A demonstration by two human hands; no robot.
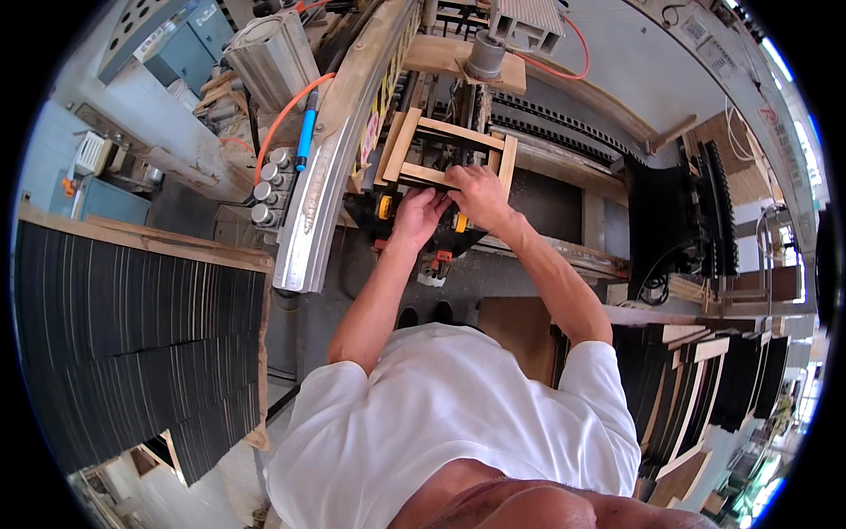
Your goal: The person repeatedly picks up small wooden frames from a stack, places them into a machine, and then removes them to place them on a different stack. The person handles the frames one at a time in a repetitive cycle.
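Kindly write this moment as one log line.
left hand: near wooden frame, contact unclear; right hand: over frame's closer edge; metal beam: left of frame

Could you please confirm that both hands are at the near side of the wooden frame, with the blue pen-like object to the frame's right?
Not quite: the head view shows the blue pen-like object left of the wooden frame. The left hand and right hand are indeed at the frame's near side.

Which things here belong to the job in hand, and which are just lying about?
Seemingly in use:
wooden frame, left hand and right hand at its near side
machine around it

Seemingly aside:
blue pen-shaped object
black strips stacked at left
pale-edged strips at right
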